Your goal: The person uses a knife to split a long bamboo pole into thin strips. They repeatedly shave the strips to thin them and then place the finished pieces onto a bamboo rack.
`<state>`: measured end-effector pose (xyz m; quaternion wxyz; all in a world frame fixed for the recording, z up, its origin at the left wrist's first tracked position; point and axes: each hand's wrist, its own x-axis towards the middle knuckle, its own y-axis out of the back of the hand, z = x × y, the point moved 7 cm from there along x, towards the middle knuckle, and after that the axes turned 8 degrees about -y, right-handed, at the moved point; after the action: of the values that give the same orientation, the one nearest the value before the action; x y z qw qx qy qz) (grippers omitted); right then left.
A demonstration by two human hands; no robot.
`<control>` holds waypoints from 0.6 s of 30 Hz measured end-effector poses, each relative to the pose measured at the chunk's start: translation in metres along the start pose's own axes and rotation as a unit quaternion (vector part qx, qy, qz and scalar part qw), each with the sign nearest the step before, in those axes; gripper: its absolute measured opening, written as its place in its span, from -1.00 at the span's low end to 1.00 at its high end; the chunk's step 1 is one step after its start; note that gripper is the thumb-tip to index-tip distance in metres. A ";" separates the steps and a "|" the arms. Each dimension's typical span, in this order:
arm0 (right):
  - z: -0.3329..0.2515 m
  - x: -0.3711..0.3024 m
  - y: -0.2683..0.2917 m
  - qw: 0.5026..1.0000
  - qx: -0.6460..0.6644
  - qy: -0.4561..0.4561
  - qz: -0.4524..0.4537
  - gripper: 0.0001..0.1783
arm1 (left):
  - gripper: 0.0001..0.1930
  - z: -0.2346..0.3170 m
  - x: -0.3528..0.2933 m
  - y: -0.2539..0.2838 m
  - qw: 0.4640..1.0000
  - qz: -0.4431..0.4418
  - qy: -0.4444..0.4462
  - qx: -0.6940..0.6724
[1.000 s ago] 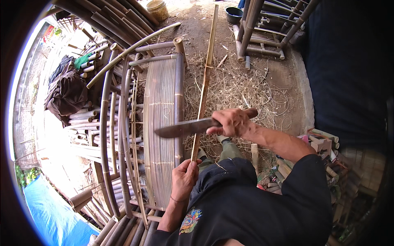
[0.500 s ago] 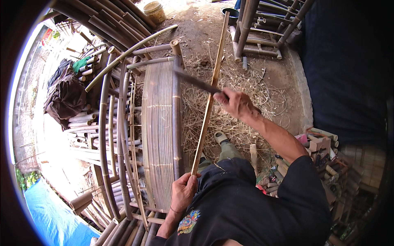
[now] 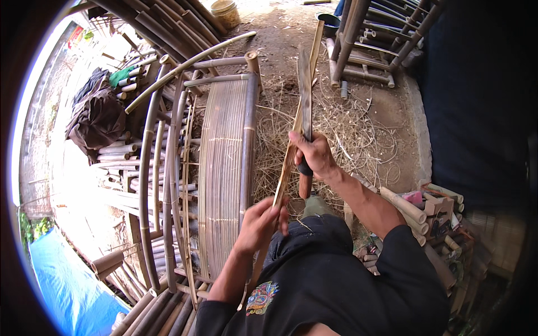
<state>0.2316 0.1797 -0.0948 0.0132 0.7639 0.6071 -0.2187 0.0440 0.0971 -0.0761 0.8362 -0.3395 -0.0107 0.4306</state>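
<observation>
A long split bamboo strip (image 3: 287, 175) runs slantwise from the far ground to beside my torso. My left hand (image 3: 261, 219) is closed around its lower part, fingers slightly blurred, with a length of strip showing below. My right hand (image 3: 317, 155) grips a long-bladed knife (image 3: 305, 92), blade pointing away from me and dark handle below the fist. The right thumb and fingers also press against the strip, so blade and strip lie close together and cross. Whether the edge touches the bamboo I cannot tell.
Left of me stands a bamboo bench (image 3: 224, 179) with a slatted surface. Thin shavings (image 3: 347, 126) litter the ground ahead. A bamboo frame (image 3: 364, 67) stands far right, a bucket (image 3: 225, 12) far left. Bamboo offcuts and a box (image 3: 437, 211) lie at my right.
My left hand has moved up the strip from its lower end. The knife has swung from pointing left to pointing away, and my right hand now touches the strip.
</observation>
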 end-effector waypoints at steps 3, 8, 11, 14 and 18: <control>0.000 -0.013 -0.001 0.994 -0.092 0.036 -0.050 -0.46 | -0.63 0.010 0.040 0.008 0.998 0.056 0.017 0.027; -0.041 -0.038 0.022 0.821 -0.515 0.232 0.084 -0.32 | -0.69 0.033 0.044 0.025 0.978 0.157 -0.023 0.137; -0.030 -0.048 0.002 0.761 -0.559 0.327 0.037 -0.29 | -0.69 0.030 0.045 0.022 0.961 0.156 -0.019 0.229; -0.024 -0.044 -0.002 0.727 -0.588 0.351 0.042 -0.29 | -0.68 0.023 0.040 0.012 0.952 0.147 -0.025 0.268; -0.034 -0.017 0.024 0.732 -0.612 0.292 0.065 -0.30 | -0.70 0.016 0.012 -0.003 0.945 0.148 0.002 0.291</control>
<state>0.2616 0.1676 -0.0640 0.3142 0.6549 0.5323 0.4349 0.0486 0.1141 -0.0652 0.8257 -0.0798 0.1671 0.5328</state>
